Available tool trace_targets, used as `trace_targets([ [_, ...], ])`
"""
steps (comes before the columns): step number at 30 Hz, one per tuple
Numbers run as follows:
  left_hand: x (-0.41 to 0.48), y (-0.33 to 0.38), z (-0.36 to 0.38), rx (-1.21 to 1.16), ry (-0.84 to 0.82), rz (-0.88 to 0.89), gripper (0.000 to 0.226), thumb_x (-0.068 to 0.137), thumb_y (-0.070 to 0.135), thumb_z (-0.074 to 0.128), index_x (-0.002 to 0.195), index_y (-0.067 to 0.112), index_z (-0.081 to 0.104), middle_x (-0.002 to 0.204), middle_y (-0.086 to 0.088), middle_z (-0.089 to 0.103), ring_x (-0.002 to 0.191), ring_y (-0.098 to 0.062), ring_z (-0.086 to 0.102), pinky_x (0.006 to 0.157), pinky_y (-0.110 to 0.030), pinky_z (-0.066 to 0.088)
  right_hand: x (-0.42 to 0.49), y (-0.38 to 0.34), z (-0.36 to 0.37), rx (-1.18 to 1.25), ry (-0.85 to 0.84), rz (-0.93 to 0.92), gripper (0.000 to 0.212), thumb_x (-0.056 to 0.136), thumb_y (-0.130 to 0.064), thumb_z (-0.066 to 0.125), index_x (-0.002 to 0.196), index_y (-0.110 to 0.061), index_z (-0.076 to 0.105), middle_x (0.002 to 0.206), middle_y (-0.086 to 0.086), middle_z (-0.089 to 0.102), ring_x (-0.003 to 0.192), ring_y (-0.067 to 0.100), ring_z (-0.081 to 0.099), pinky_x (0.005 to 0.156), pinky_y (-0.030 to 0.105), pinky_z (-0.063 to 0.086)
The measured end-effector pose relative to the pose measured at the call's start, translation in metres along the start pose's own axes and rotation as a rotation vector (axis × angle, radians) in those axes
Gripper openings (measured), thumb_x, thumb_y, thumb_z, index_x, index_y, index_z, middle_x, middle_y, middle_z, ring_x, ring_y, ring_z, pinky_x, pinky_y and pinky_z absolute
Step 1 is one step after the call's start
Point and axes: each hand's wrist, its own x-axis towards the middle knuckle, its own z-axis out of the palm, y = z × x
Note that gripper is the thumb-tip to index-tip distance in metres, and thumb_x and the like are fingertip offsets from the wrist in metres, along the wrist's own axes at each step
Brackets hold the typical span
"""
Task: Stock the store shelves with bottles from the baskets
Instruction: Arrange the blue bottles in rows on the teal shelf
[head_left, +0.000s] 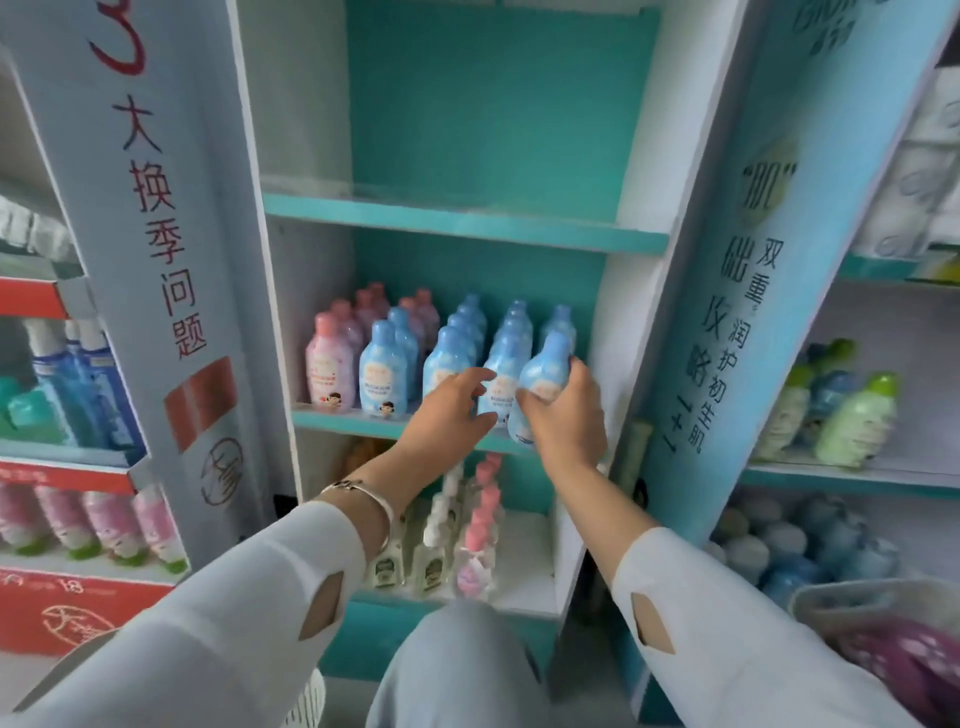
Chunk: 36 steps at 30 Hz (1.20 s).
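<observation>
Crowding is the hazard: the right hand (567, 418) grips a blue bottle (545, 371) at the middle shelf's (358, 422) front edge, centre-right of frame, while the left hand (448, 413), fingers seemingly straight, touches its neighbour (503, 358). Pushed in tilted, the blue bottle could topple the rows or slip off.

Blue bottles (447, 364); pink bottles (328, 358); teal shelf (462, 221)

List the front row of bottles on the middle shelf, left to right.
Pink bottle → first blue bottle → second blue bottle → third blue bottle, touched by the left hand → last blue bottle, gripped by the right hand.
</observation>
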Motion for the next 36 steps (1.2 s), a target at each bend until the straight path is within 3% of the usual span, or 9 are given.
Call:
trace_targets([
  [4,0.019,0.007,0.008,0.093,0.004,0.066,0.045,0.092,0.014,0.052,0.136,0.02,0.041,0.131,-0.004,0.049,0.12,-0.017,0.048,0.097,-0.026,0.038,0.033,0.01,0.001,0.017,0.042,-0.013,0.065,0.078,-0.032,0.071,0.133,-0.016,0.042,0.122,0.01,0.055,0.108,0.033,0.055,0.082,0.042,0.05],
  [7,0.037,0.008,0.009,0.21,0.022,0.099,0.046,0.093,0.015,0.049,0.137,0.021,0.04,0.132,-0.002,0.046,0.12,-0.02,0.044,0.095,-0.028,0.037,0.059,0.014,0.011,-0.002,0.063,-0.014,0.06,0.078,-0.027,0.071,0.129,-0.011,0.044,0.121,0.013,0.056,0.107,0.034,0.056,0.08,0.038,0.048],
  [14,0.071,0.001,0.023,0.383,0.058,0.182,0.051,0.091,0.015,0.049,0.14,0.022,0.038,0.142,0.003,0.035,0.13,-0.02,0.031,0.103,-0.03,0.032,0.104,0.032,0.043,0.01,-0.027,0.02,0.051,0.079,-0.011,0.066,0.124,-0.002,0.043,0.118,0.022,0.056,0.103,0.039,0.056,0.077,0.037,0.044],
  [21,0.09,-0.005,0.032,0.399,0.11,0.199,0.048,0.087,0.009,0.05,0.133,0.018,0.047,0.14,-0.004,0.039,0.125,-0.027,0.038,0.102,-0.032,0.031,0.125,0.036,0.06,-0.022,-0.039,0.015,0.047,0.087,-0.014,0.056,0.131,-0.002,0.041,0.123,0.023,0.054,0.107,0.04,0.055,0.08,0.035,0.043],
  [24,0.09,-0.005,0.032,0.401,0.102,0.198,0.047,0.087,0.01,0.049,0.133,0.018,0.047,0.14,-0.004,0.039,0.125,-0.027,0.037,0.102,-0.031,0.03,0.124,0.036,0.059,-0.012,-0.052,0.032,0.054,0.087,-0.014,0.059,0.135,-0.004,0.038,0.127,0.022,0.052,0.11,0.038,0.054,0.082,0.034,0.042],
  [29,0.081,0.0,0.027,0.401,0.122,0.182,0.048,0.088,0.01,0.05,0.135,0.02,0.045,0.14,-0.002,0.038,0.126,-0.025,0.036,0.101,-0.028,0.029,0.106,0.034,0.053,0.034,-0.077,0.036,0.083,0.081,-0.015,0.07,0.147,-0.011,0.02,0.139,0.022,0.036,0.122,0.037,0.043,0.099,0.036,0.036],
  [36,0.047,0.002,0.012,0.35,0.165,0.122,0.043,0.088,0.008,0.052,0.13,0.017,0.051,0.133,-0.002,0.045,0.123,-0.026,0.041,0.099,-0.029,0.032,0.055,0.007,0.031,0.01,-0.036,-0.196,0.041,0.09,-0.023,0.057,0.128,-0.009,0.048,0.127,0.017,0.048,0.114,0.035,0.047,0.086,0.038,0.038],
])
